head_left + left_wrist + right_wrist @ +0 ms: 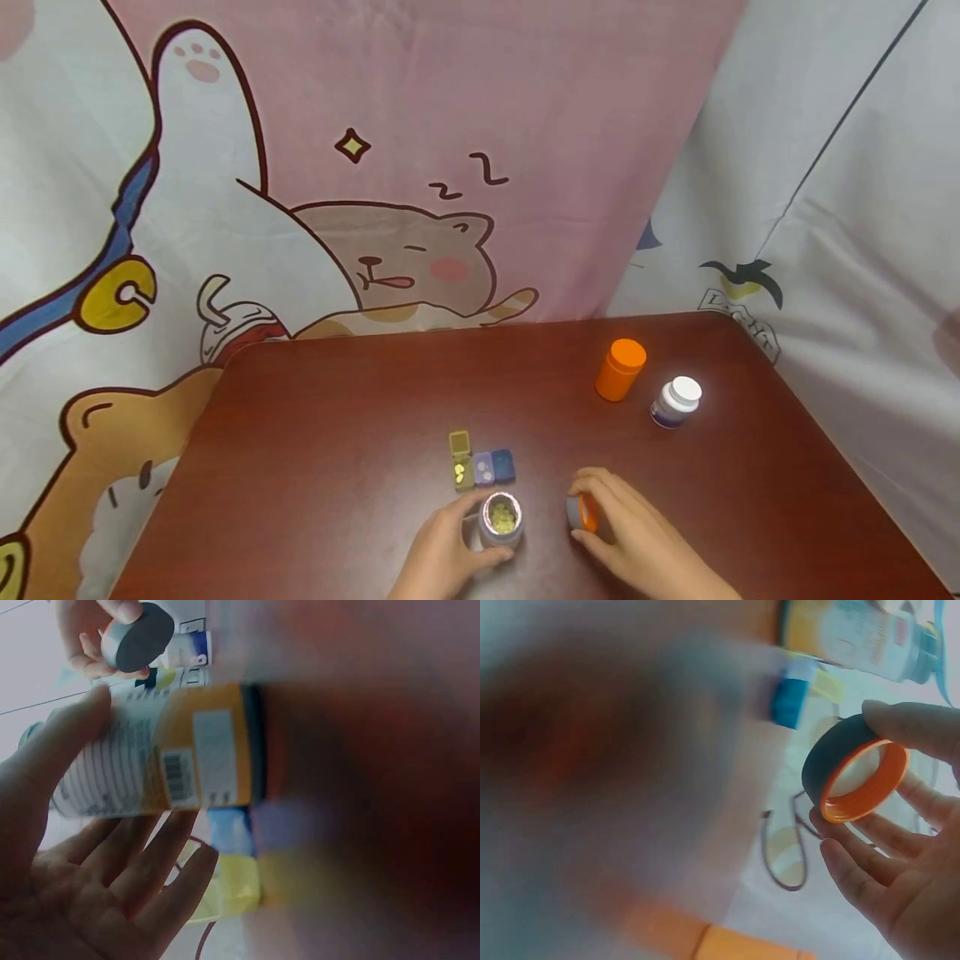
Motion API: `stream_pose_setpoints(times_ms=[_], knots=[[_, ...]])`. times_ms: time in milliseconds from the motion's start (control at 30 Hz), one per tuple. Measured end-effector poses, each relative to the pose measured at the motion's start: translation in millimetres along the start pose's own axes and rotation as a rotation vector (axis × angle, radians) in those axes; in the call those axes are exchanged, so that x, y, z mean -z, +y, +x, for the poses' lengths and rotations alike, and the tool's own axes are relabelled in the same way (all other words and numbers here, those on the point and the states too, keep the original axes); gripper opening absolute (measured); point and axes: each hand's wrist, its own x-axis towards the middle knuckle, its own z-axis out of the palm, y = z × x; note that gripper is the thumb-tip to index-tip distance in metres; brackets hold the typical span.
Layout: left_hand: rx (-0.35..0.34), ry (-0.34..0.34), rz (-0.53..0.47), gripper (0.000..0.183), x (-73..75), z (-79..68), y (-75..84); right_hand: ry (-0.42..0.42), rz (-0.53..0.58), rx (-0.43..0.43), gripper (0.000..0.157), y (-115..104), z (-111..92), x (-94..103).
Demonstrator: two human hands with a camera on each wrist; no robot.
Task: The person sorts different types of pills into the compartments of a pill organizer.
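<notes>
My left hand grips an upright pill bottle round its side. Its mouth is uncovered, and greenish-yellow tablets show inside. In the left wrist view, the label is white and orange with a barcode. To the right, my right hand pinches a screw cap, dark grey outside and orange inside, tilted on edge. Just beyond the bottle lies a small pill organizer with yellow, purple and blue compartments. The yellow lid is flipped back, with a few tablets in that compartment. The purple and blue lids are down.
An orange bottle with an orange cap stands at the back right of the brown table. Next to it is a white bottle with a white cap and dark-blue label. A cartoon-printed curtain hangs behind the table.
</notes>
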Motion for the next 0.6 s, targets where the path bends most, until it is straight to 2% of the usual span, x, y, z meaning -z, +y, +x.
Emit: stream_pose_setpoints(times_ms=[67,300,467,600], knots=[[0.005,-0.023,0.013,0.068,2.9,4.0,-0.5,-0.005,0.040,-0.012,0.047,-2,9,1.0],[-0.025,-0.077,0.096,0.066,10.1,15.2,-0.2,0.062,0.087,-0.018,0.052,-15,39,8.0],[-0.040,-0.092,0.104,0.065,7.5,18.6,-1.3,0.055,0.236,-0.031,0.039,-25,55,9.3],[-0.064,-0.095,0.089,0.065,5.2,18.3,-2.3,0.074,0.353,-0.054,0.031,-29,58,8.2]])
